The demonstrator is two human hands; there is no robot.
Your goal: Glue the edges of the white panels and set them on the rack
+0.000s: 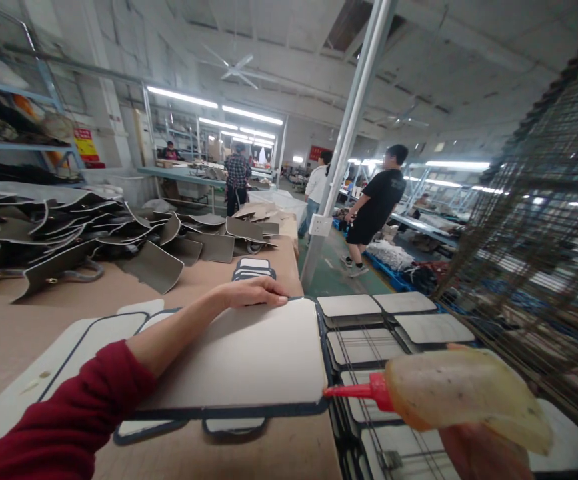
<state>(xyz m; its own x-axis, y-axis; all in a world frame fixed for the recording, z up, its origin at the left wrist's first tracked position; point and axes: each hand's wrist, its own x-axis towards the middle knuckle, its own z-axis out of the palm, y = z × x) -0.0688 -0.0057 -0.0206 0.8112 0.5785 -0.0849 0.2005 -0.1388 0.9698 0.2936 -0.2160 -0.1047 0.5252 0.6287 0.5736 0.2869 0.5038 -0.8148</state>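
Note:
A large white panel with a dark blue edge [249, 360] lies in front of me, on top of similar pieces on the table. My left hand [256, 292] reaches across it and grips its far edge, fingers closed together. In my right hand [483, 450] is a yellowish, translucent squeeze bottle [463, 390], tilted on its side. Its red nozzle [353, 392] points left, with the tip at the panel's near right corner. The bottle hides most of my right fingers. Smaller dark-edged white pieces [233, 424] stick out under the panel's near side.
White panels [366, 347] lie in rows on a rack at right, beside a tall wire mesh [533, 167]. Grey-brown bag pieces [151, 267] heap up on the brown tabletop [209, 283]. A metal post [341, 147] rises beyond the table; a person in black [376, 207] stands past it.

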